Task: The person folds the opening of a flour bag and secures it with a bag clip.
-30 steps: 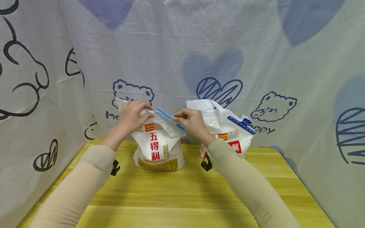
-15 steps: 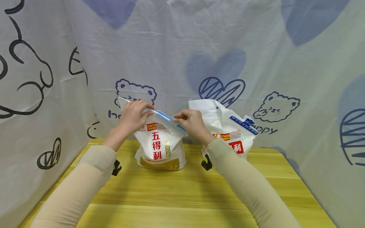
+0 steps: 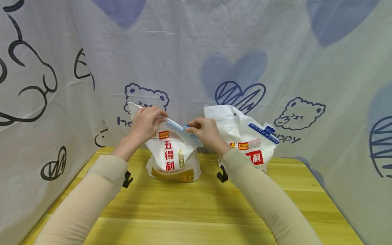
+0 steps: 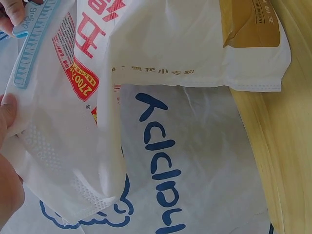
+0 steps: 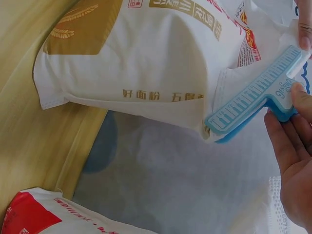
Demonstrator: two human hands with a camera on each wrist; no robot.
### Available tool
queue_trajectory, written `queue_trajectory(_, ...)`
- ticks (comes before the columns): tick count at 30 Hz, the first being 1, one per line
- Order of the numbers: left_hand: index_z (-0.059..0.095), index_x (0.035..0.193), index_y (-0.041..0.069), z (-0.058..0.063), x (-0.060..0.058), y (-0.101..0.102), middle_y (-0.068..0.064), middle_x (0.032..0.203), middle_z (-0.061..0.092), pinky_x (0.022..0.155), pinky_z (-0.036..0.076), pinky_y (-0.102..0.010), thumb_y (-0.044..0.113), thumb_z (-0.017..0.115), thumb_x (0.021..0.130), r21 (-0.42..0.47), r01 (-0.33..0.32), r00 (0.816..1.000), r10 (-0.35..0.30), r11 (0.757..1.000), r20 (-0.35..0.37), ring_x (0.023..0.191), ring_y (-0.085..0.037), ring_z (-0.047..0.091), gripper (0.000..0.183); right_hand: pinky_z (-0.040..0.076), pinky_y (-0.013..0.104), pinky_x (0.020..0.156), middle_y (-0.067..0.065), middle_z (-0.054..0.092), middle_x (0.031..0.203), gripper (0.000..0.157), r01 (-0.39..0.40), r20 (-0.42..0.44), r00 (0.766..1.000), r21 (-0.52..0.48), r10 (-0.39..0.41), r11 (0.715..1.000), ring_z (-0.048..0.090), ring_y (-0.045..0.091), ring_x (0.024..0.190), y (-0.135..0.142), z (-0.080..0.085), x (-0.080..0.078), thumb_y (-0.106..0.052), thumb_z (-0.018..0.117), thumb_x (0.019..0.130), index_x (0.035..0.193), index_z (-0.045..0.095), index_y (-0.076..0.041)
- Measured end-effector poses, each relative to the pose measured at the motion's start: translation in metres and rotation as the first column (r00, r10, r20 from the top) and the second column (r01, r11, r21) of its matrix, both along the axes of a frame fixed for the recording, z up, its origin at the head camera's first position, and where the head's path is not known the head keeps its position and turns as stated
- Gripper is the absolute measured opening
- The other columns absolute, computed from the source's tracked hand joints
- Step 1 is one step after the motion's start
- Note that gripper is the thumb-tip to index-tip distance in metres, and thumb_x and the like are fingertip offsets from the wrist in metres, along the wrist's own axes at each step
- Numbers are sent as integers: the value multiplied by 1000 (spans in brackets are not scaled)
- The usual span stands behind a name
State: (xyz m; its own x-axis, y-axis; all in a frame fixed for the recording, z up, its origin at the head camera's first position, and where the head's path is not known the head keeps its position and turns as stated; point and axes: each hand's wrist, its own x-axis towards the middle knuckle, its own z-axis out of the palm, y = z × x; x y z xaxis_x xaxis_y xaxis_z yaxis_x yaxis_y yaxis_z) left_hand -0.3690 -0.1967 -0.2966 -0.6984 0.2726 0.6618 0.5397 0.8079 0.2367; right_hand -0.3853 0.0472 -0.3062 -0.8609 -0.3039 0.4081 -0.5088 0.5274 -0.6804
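Note:
A white flour bag with red characters and a gold band stands on the table, its top folded over at a slant. My left hand grips the upper left of that top, with the bag's corner sticking up behind it. A light blue bag clip lies along the slanting fold, with its bars on both faces of the bag near the right end. My right hand pinches the clip's handle between thumb and fingers. In the left wrist view the clip runs just beyond the left fingertips.
To the right stands a second flour bag, its slanted edge closed by a dark blue clip. Wooden table spreads in front. A printed cloth hangs close behind both bags.
The light blue clip has shifted further over the bag's folded edge, and less of its rear bar shows. Both hands keep their holds. The head view has shifted slightly.

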Motion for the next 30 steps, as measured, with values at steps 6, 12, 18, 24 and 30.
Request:
queue_trajectory(6,73,108,9,0,2,-1,-10,110,73,114,39,-56,12,71,98,15,1,1000,-1,1000,-7,109,-33,66,11,62,30,80,8,79,107,21,-3,33,999,3,3,1000,75,21,94,0,0,1,-14,81,92,110,79,-5)
queue_trajectory(12,74,107,9,-2,1,-1,-9,108,73,116,36,-58,11,72,97,34,6,1000,-5,999,-28,108,-32,66,11,61,31,86,10,77,115,27,-13,57,998,-2,13,1000,74,23,101,0,-1,3,-16,78,94,119,75,-5)
queue_trajectory(18,74,108,10,-4,0,-1,-9,111,74,119,31,-59,14,75,96,37,-17,998,19,999,-58,111,-33,64,12,61,34,91,11,71,129,37,-35,66,997,8,34,999,72,26,110,2,-2,6,-20,74,99,133,69,-6)
queue_trajectory(24,75,109,10,-8,1,-3,-10,117,73,120,29,-58,18,77,95,57,-39,995,44,998,-86,117,-34,61,16,60,36,93,11,66,139,47,-69,100,993,2,69,998,70,29,114,4,-4,13,-26,67,103,147,60,-10)
queue_trajectory(30,74,116,8,-13,5,-3,-12,126,71,123,25,-58,20,80,92,108,-31,990,46,994,-135,126,-34,57,27,59,39,96,9,62,145,49,-72,97,992,-34,75,997,68,29,118,7,-5,24,-28,66,104,150,56,-16)
